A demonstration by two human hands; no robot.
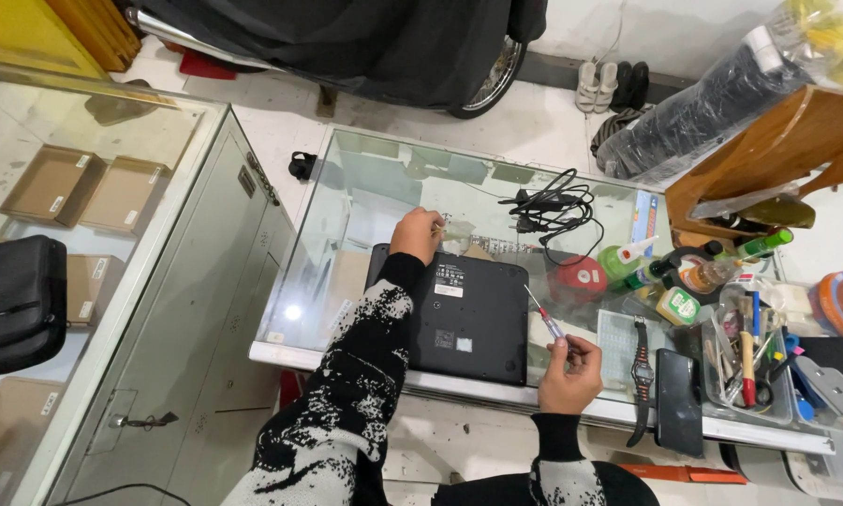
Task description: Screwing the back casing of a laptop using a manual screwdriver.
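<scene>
Laptop [468, 314] on glass counter [365, 201].

The glass counter [347, 244] lies open on its left half, between the black laptop [464, 314] and the left edge, and a hand could pass there freely. Behind the laptop, a coiled black cable [553, 211] blocks the middle of the far side. To the right the way is crowded: a red round tin [579, 278], green bottles [628, 267], a wristwatch [641, 370], a black phone [679, 401] and a tray of tools [754, 365] stand close together, leaving only narrow gaps.
</scene>
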